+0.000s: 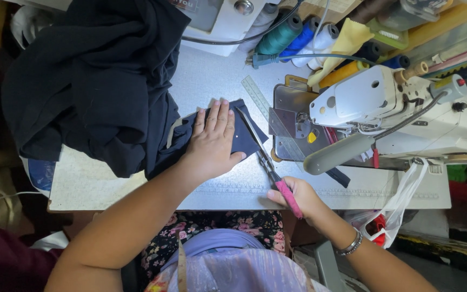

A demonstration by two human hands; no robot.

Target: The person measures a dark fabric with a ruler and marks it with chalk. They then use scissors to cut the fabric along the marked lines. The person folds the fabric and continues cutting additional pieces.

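Note:
My left hand (213, 139) lies flat, fingers spread, pressing a small piece of dark navy fabric (244, 136) onto the white table (217, 81). My right hand (294, 196) grips the pink handle of a pair of scissors (263, 157) at the table's front edge. The scissor blades point away from me along the right edge of the fabric piece, just beside my left thumb. A large heap of the same dark fabric (93, 81) is piled to the left and joins the piece under my hand.
A white sewing machine (395, 116) stands at the right with its metal plate (290, 116) beside the fabric. A clear ruler (255, 94) lies on the table. Several thread spools (304, 38) and a yellow cloth (344, 43) sit at the back. A plastic bag (390, 216) hangs at the front right.

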